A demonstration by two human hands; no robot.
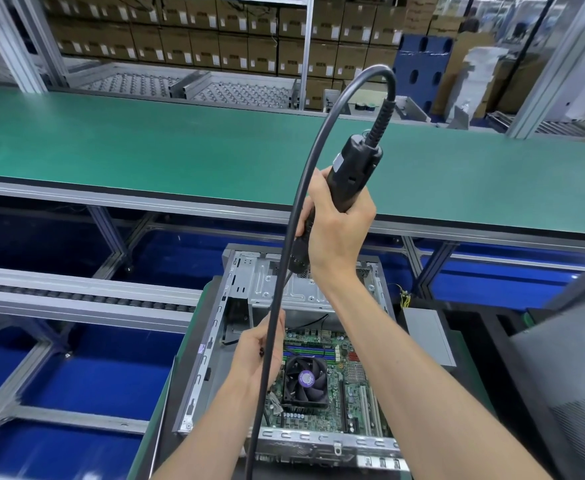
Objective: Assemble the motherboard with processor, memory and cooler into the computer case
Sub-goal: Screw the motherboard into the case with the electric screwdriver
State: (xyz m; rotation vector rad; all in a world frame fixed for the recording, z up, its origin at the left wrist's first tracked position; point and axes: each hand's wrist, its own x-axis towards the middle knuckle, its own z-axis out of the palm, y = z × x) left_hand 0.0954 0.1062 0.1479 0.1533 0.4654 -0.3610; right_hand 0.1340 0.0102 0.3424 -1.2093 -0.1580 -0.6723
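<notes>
An open grey computer case (215, 348) lies flat in front of me. Inside it sits the green motherboard (350, 393) with memory sticks (305, 350) and a black cooler fan (305, 381). My right hand (336, 223) grips a black electric screwdriver (350, 174), held upright above the case's drive cage (284, 282). Its thick cable (322, 133) arcs up and back down past my left arm. My left hand (258, 355) hovers over the case's left part with fingers curled, pinching something small and dark that I cannot make out.
A long green bench (145, 150) runs across behind the case. A roller conveyor (76, 299) and blue bins (93, 368) lie to the left. A grey power supply box (429, 334) sits right of the case. Stacked cartons (215, 36) fill the back.
</notes>
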